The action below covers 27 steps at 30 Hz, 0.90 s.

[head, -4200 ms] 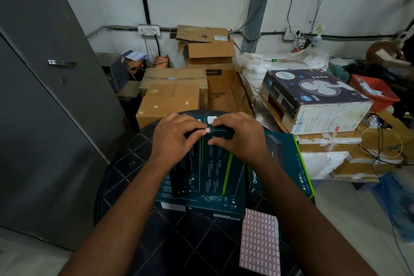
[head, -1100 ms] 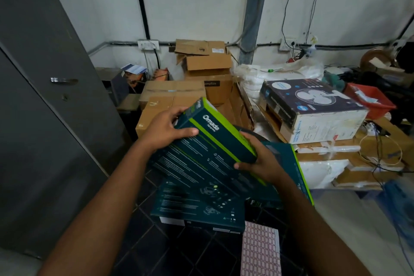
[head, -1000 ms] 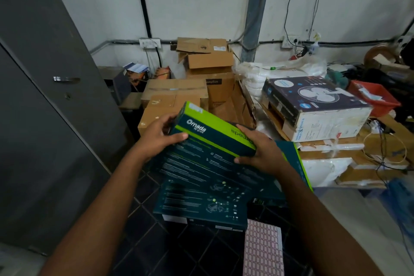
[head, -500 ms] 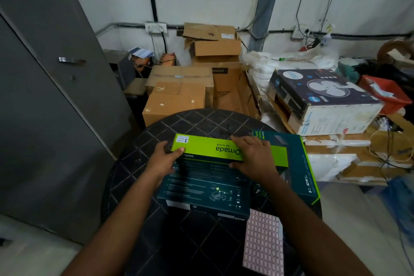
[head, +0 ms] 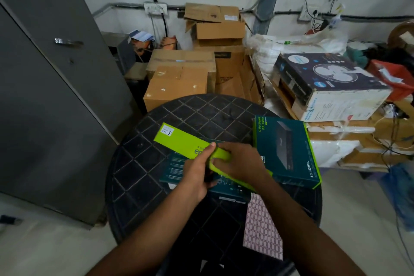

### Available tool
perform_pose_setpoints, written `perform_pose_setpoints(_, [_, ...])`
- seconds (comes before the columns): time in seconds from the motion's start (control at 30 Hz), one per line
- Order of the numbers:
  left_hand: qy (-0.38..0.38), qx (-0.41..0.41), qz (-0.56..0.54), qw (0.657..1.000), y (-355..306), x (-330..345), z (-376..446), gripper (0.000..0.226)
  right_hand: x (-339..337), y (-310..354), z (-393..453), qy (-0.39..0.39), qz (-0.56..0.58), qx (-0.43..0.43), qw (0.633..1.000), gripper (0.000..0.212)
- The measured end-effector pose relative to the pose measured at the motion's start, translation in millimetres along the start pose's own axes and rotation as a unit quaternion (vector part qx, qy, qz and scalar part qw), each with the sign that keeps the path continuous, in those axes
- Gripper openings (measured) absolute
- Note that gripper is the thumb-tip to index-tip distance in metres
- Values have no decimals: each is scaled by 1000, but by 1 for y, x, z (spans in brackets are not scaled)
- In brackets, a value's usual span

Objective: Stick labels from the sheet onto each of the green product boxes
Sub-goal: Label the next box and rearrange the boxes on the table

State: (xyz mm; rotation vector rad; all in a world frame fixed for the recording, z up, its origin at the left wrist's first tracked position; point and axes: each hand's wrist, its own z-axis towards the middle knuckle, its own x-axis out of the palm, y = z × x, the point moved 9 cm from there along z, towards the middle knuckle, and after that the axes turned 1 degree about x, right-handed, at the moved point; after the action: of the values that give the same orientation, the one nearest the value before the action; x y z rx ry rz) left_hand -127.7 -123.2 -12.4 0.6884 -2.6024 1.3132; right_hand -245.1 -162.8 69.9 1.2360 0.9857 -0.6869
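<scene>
On the round black table (head: pixel 156 163) I hold a green product box (head: pixel 179 141) up on its edge, lime side up, a small white sticker near its far left end. My left hand (head: pixel 196 175) grips it at the middle, thumb on the lime side. My right hand (head: pixel 238 162) curls around its right end. A second dark green box (head: pixel 173 171) lies flat under it, partly hidden. A third green box (head: pixel 285 150) lies to the right. The pink label sheet (head: pixel 262 231) lies at the table's near right edge.
Cardboard cartons (head: pixel 179 83) are stacked behind the table, and a fan box (head: pixel 324 87) sits on clutter to the right. A grey metal cabinet (head: pixel 44 96) stands close on the left. Cables (head: pixel 394 141) hang at the right.
The held box came down from a lifted tilt onto its edge over the flat box. My left hand slid from its left end toward the middle, close to my right hand.
</scene>
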Motion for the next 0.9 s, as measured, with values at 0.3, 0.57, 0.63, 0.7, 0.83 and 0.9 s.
perform_pose_setpoints(0.3, [-183, 97, -9, 978, -17, -51, -9, 85, 42, -47, 3, 195, 380, 139, 893, 22])
perform_pose_setpoints(0.57, [-9, 29, -46, 998, -32, -74, -6, 66, 24, -87, 10, 138, 275, 180, 934, 62])
perform_pose_setpoints(0.63, [55, 11, -52, 997, -36, -72, -8, 48, 20, -87, 2, 137, 425, 226, 866, 63])
perform_pose_setpoints(0.7, [87, 13, -48, 995, -44, -68, -10, 43, 19, -80, -8, 151, 542, 233, 793, 41])
perform_pose_setpoints(0.83, [83, 59, -8, 995, -58, -61, -6, 43, 21, -89, -17, 93, 638, 196, 739, 35])
perform_pose_setpoints(0.9, [59, 90, 26, 994, -62, -55, -3, 36, 20, -104, -17, 42, 644, 202, 737, 37])
